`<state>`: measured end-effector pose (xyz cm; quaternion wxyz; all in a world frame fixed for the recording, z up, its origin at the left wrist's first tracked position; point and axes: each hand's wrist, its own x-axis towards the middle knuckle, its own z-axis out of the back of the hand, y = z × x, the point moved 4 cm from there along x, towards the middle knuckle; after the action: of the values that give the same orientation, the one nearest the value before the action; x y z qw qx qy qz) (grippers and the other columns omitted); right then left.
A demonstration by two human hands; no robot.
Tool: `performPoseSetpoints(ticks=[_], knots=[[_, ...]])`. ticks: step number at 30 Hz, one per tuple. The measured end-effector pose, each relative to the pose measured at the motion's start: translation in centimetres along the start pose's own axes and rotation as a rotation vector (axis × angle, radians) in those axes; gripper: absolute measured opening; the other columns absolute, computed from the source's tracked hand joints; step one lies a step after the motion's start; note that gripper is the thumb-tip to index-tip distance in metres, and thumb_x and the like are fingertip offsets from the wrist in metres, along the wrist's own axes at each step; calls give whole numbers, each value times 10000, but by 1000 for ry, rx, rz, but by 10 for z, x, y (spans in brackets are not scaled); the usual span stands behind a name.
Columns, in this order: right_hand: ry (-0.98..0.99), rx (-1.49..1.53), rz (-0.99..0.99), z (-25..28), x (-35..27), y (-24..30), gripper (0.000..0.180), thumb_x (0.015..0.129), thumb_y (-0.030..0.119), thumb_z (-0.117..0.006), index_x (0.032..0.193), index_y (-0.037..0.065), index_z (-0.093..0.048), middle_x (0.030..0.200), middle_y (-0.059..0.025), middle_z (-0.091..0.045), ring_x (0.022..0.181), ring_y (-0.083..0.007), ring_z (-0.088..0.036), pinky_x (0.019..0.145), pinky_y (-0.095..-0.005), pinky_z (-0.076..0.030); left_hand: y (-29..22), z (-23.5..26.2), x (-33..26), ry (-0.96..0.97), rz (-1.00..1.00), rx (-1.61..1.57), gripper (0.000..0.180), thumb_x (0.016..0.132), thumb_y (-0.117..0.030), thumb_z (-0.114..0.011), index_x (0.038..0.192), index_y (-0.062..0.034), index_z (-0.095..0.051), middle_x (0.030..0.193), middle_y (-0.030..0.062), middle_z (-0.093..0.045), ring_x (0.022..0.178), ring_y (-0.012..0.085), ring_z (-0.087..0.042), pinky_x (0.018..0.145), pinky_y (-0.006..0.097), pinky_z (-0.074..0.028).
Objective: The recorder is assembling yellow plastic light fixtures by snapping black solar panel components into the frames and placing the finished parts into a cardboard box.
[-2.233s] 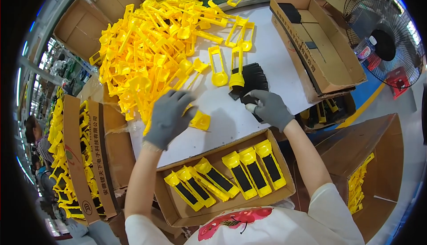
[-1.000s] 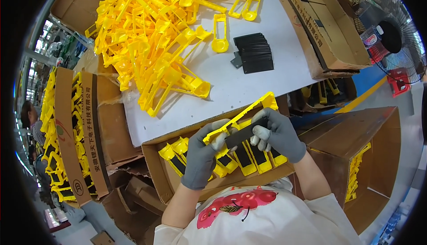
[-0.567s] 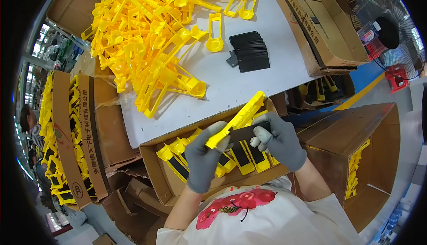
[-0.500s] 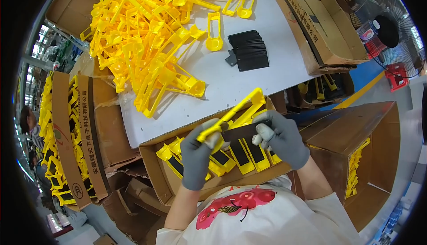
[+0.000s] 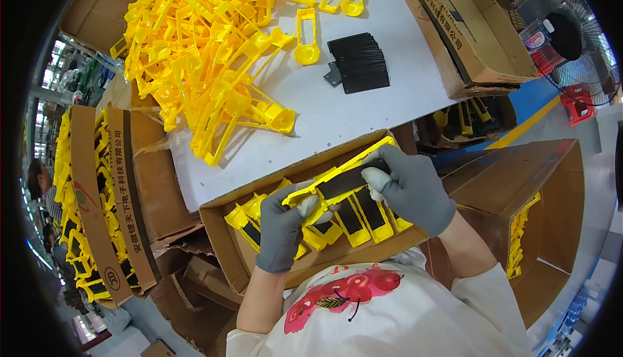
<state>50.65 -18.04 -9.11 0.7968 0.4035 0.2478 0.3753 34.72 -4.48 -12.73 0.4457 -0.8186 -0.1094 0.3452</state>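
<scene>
I see yellow plastic frame (image 5: 337, 172) held over cardboard box (image 5: 220, 227), long axis rising left-low to right-high. Left hand (image 5: 285, 224) clamped on low end; right hand (image 5: 412, 188) presses black strip (image 5: 347, 180) in.

Left hand (image 5: 283, 227): grey-gloved, raised before the chest, fingers curled shut, thumb on top.
Right hand (image 5: 410, 185): grey-gloved, just beside the left, fingers bent in, pale fingertips (image 5: 375, 177) pressing down.
Forearms: both bare, rising from the lower edge and angling inward.
Grip: looks firm on both sides, though the palms are hidden.
</scene>
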Motion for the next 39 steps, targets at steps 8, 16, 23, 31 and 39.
performPoseSetpoints(ticks=[8,16,23,31,39], knots=[[-30,-132,72,-9,3,-6,213,866,201,-683,973,41,-590,658,-111,-648,547,-175,-649,516,-264,-484,1,-10,1,1,18,66,310,877,-7,-595,1173,82,-581,1003,177,-658,828,263,-701,745,312,-591],[-2,0,133,-14,-4,-14,490,720,314,-808,1099,88,-597,887,-104,-660,759,-231,-660,659,-320,-525,-1,13,-16,26,-10,198,254,851,42,-621,1102,84,-632,897,123,-676,729,186,-684,645,267,-558],[95,-157,27,-55,-29,-19,290,758,314,-783,896,85,-671,698,-105,-648,610,-257,-640,560,-331,-485,18,42,-41,-48,85,243,235,859,16,-642,1088,69,-642,887,125,-684,729,191,-696,611,253,-569],[126,-74,95,-92,-39,-18,343,792,432,-727,870,114,-625,652,-85,-635,554,-279,-621,505,-376,-472,10,60,-67,-144,155,294,201,853,27,-644,1050,68,-641,874,129,-680,720,191,-691,575,245,-559],[404,63,207,-95,-25,3,478,787,464,-704,1157,187,-583,1054,-93,-644,900,-260,-647,741,-351,-511,-35,101,-93,-182,79,408,220,822,58,-594,1041,54,-610,858,121,-669,695,181,-680,547,245,-549]])
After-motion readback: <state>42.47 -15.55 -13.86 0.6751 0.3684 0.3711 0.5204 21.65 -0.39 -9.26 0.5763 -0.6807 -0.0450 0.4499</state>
